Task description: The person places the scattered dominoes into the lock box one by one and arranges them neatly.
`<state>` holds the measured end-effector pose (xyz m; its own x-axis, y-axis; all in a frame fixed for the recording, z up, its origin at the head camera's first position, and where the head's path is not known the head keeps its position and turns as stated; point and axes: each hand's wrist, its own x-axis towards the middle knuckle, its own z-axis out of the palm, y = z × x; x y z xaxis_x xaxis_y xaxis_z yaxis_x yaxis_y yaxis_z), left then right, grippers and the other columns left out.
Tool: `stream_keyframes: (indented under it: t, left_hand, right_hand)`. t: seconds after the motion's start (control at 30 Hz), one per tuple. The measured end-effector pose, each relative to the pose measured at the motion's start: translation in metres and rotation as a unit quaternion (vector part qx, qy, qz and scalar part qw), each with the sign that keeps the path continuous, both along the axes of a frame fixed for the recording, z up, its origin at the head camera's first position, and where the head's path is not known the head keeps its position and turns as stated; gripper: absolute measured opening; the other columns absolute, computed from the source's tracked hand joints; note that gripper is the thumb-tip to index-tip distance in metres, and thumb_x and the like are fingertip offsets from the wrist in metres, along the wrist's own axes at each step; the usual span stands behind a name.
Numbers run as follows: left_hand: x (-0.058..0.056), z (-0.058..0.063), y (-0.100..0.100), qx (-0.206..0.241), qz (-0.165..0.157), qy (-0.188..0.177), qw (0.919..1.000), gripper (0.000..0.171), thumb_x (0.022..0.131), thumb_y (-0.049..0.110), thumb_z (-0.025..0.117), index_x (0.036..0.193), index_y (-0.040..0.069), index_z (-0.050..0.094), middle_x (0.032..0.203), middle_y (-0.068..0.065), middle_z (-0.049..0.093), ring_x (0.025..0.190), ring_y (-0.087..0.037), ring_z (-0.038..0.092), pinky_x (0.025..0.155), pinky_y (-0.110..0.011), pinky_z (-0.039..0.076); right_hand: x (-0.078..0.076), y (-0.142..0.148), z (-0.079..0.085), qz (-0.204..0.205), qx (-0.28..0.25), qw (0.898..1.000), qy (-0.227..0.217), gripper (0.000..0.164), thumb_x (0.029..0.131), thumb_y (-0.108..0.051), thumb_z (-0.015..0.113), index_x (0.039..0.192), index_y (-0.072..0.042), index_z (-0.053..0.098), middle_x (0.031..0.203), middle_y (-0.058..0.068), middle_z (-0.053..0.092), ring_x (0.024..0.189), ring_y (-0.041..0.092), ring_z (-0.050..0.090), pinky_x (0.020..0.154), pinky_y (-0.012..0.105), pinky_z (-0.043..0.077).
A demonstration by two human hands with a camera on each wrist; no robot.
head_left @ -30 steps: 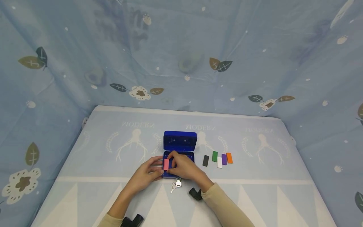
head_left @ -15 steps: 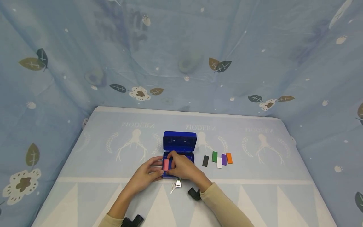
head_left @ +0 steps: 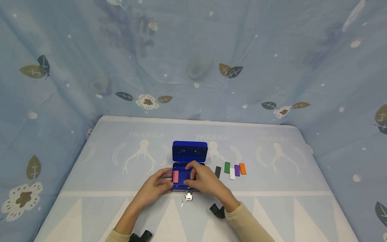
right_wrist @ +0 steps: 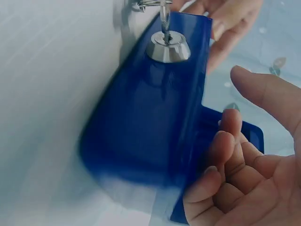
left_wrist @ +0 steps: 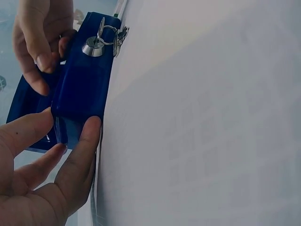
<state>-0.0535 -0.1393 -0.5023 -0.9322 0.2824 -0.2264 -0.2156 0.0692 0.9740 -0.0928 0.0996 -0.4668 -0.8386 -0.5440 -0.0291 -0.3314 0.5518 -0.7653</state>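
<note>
A small blue cash box [head_left: 183,176] lies with its lid [head_left: 189,151] raised at the back. Against the inner left wall lies a pink block [head_left: 175,176]. My left hand [head_left: 155,185] holds the box's left end, thumb at the rim and fingers along the side wall. Over the box's right half is my right hand [head_left: 205,178], its thumb extended and other fingers loosely bent, with nothing held in the right wrist view [right_wrist: 249,169]. A silver lock [right_wrist: 168,47] sticks out of the front, with keys [left_wrist: 117,40] hanging from it.
Right of the box lie a black block [head_left: 218,172], a green block [head_left: 227,167], a white block [head_left: 232,173], a purple block [head_left: 237,170] and an orange block [head_left: 243,168]. A patterned cloth covers the table [head_left: 272,208], and patterned curtains [head_left: 193,60] surround it.
My right hand has moved right, away from the pink block, and now hides part of the black block. My left hand stays at the box's left end; the pink block stays put.
</note>
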Motion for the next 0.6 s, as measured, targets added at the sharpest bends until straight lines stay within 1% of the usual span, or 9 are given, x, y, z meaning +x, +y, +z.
stream_keyframes:
  t: [0.13, 0.23, 0.37, 0.6]
  left_hand:
    - [0.000, 0.000, 0.001, -0.003, 0.005, 0.000, 1.0000, 0.057, 0.094, 0.004, 0.069, 0.146, -0.001, 0.045, 0.137, -0.028, 0.049, 0.118, -0.037, 0.058, 0.086, -0.036, 0.060]
    - [0.000, -0.001, 0.001, -0.006, 0.007, 0.001, 1.0000, 0.057, 0.094, 0.004, 0.069, 0.145, 0.000, 0.045, 0.137, -0.028, 0.050, 0.118, -0.037, 0.058, 0.085, -0.036, 0.060]
    - [0.000, -0.002, 0.001, -0.001, 0.007, 0.001, 1.0000, 0.057, 0.093, 0.003, 0.069, 0.145, -0.001, 0.045, 0.137, -0.028, 0.049, 0.118, -0.037, 0.058, 0.085, -0.036, 0.060]
    - [0.000, -0.001, 0.001, 0.006, 0.003, 0.002, 1.0000, 0.058, 0.093, 0.002, 0.069, 0.145, -0.002, 0.044, 0.137, -0.030, 0.048, 0.117, -0.037, 0.058, 0.086, -0.036, 0.060]
  right_hand:
    - [0.005, 0.012, -0.001, -0.020, -0.027, 0.999, 0.005, 0.042, 0.089, -0.021, 0.079, 0.122, -0.004, 0.059, 0.079, -0.007, 0.056, 0.057, 0.007, 0.049, 0.049, 0.021, 0.045]
    - [0.009, 0.022, -0.004, -0.036, -0.049, 0.998, 0.011, 0.041, 0.089, -0.021, 0.079, 0.121, -0.005, 0.059, 0.082, -0.006, 0.057, 0.061, 0.010, 0.051, 0.051, 0.022, 0.046]
    - [0.013, 0.036, -0.006, -0.060, -0.063, 0.996, 0.019, 0.041, 0.088, -0.021, 0.079, 0.122, -0.007, 0.060, 0.084, -0.006, 0.056, 0.068, 0.011, 0.052, 0.055, 0.024, 0.045]
    - [0.014, 0.062, -0.006, -0.107, -0.087, 0.990, 0.011, 0.040, 0.087, -0.016, 0.080, 0.120, -0.007, 0.060, 0.084, -0.004, 0.057, 0.068, 0.014, 0.052, 0.056, 0.023, 0.044]
